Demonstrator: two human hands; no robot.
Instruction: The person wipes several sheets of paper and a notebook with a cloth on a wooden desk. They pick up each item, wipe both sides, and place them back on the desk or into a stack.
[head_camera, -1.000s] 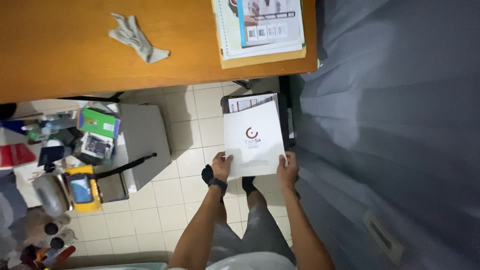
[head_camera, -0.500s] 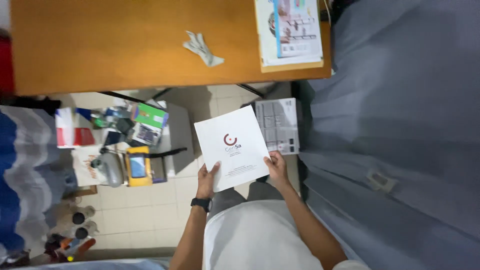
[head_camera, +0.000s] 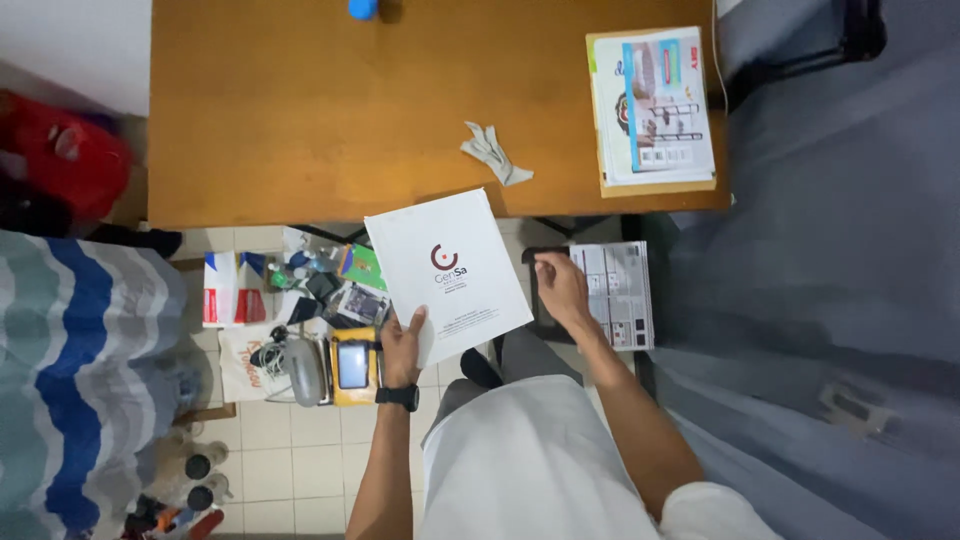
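Observation:
My left hand (head_camera: 402, 348) grips the bottom edge of a white booklet (head_camera: 448, 272) with a small red ring emblem, holding it up in front of the wooden table (head_camera: 300, 120). The wrist carries a black watch. My right hand (head_camera: 560, 285) has let go of the booklet and hangs to its right, fingers loosely curled, over a printed sheet with grey diagrams (head_camera: 618, 292) that lies lower down beside the grey fabric (head_camera: 830, 270).
On the table lie a crumpled grey cloth (head_camera: 494, 154), a stack of papers and catalogues (head_camera: 652, 108) and a blue cap (head_camera: 363, 8). Under the table sit boxes, a yellow meter (head_camera: 352, 366) and clutter. A striped blanket (head_camera: 70, 370) is at the left.
My right hand released the booklet and moved right over the printed sheet. The left hand alone carries the booklet, now higher and nearer the table edge. The view has pulled back.

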